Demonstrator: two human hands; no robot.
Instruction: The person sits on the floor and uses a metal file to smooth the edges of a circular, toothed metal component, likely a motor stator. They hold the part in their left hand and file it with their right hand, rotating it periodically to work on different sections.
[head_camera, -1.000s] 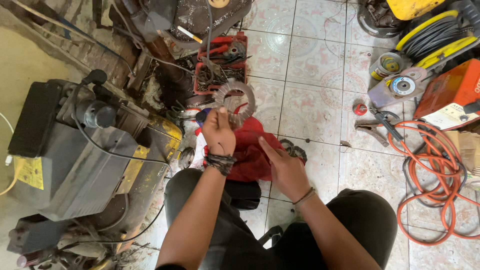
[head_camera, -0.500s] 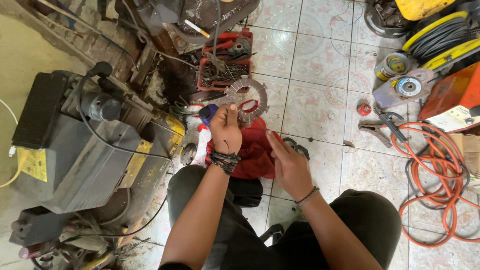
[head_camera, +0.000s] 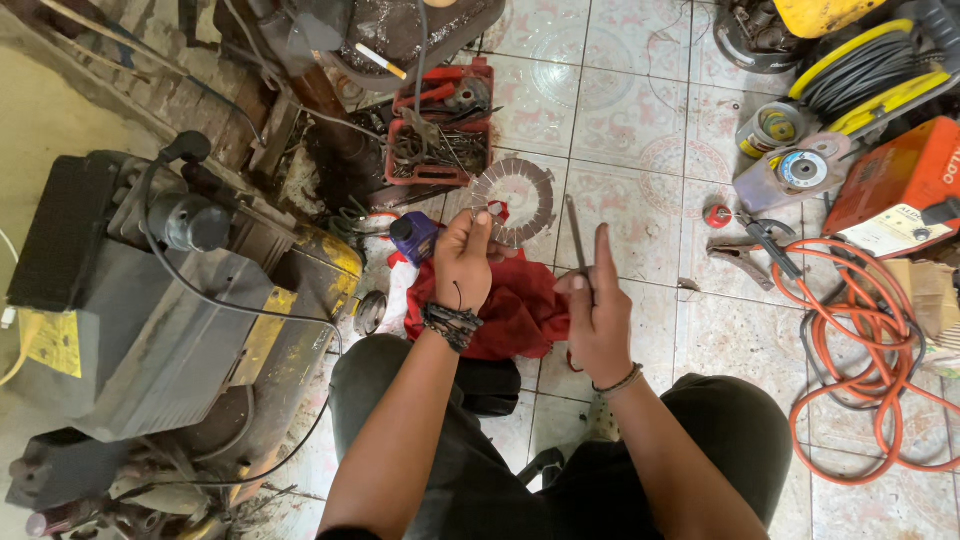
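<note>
Our right hand has come up off the red cloth, its grip now pinched on a thin metal rod. Our left hand stays clamped on the toothed metal ring, raised above the floor tiles.

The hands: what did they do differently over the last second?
The right hand has lifted off the red cloth and now pinches a thin dark rod upright in its fingers. The left hand has raised the grey toothed ring disc slightly, still gripping its edge. The cloth, the red tool tray and the orange hose stayed put.
</note>
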